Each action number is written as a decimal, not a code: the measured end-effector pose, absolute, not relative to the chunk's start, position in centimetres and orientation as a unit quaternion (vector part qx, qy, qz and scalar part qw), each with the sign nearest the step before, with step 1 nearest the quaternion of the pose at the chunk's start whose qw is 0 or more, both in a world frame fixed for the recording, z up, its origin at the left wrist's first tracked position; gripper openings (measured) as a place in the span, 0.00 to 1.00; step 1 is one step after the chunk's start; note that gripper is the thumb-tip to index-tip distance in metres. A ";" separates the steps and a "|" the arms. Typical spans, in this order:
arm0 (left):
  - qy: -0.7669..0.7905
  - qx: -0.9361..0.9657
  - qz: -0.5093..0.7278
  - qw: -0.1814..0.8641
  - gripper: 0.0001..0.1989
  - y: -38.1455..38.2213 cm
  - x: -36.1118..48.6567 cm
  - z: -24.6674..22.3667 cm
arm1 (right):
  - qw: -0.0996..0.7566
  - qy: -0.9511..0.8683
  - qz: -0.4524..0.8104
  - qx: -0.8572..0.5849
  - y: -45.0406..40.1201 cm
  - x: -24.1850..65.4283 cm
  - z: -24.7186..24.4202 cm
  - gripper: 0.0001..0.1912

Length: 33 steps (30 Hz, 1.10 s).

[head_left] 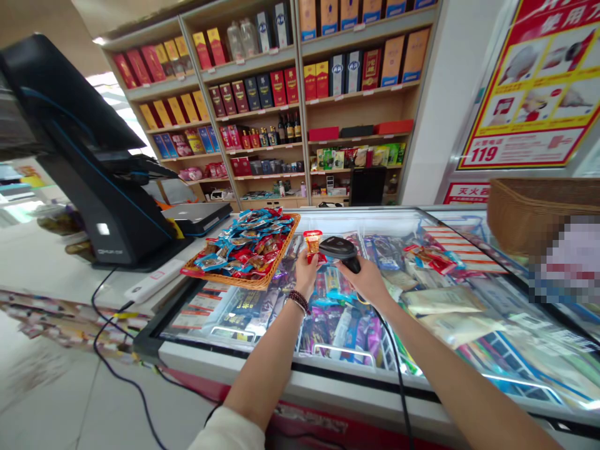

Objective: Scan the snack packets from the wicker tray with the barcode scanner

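Observation:
Pinched in my left hand (306,275) is a small red snack packet (312,241) with a clear middle, held upright above the freezer's glass top. My right hand (368,279) grips a black barcode scanner (338,248) by its handle, its head beside the packet and pointing left toward it. The scanner's cable runs down from my right hand over the freezer front. To the left of my hands a wicker tray (287,250) is heaped with blue and red snack packets (248,240). A smaller pile of red and blue packets (434,257) lies on the glass to the right.
Under the glass of the chest freezer (225,360) lie several wrapped ice creams. A black checkout terminal (103,187) and a flat black scale (197,215) stand at left. A brown wicker basket (520,206) sits at right. Shelves of boxed bottles (272,90) line the back.

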State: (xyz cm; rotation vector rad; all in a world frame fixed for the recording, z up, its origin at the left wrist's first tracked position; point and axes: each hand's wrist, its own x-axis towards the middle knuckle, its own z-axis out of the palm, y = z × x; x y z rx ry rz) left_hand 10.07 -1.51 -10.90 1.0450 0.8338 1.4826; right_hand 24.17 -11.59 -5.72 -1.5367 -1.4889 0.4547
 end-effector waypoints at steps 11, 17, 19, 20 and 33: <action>0.363 0.428 0.628 0.539 0.15 -1.7 10.3 -10.6 | 0.496 -0.587 0.199 -0.608 -11.2 25.2 -5.4 0.19; 0.372 0.428 0.580 0.585 0.15 -1.3 13.6 -10.1 | 0.523 -0.538 0.187 -0.634 -11.0 31.5 -4.8 0.20; 0.355 0.451 0.560 0.598 0.15 -1.2 16.0 -9.6 | 0.522 -0.515 0.166 -0.659 -11.7 34.8 -4.7 0.19; 0.347 0.461 0.549 0.604 0.15 -1.2 17.4 -9.4 | 0.525 -0.501 0.155 -0.671 -12.2 36.4 -4.7 0.20; 0.218 0.604 0.369 0.672 0.07 -3.8 33.9 -7.0 | 0.558 -0.376 0.116 -0.731 -21.1 47.5 -6.0 0.21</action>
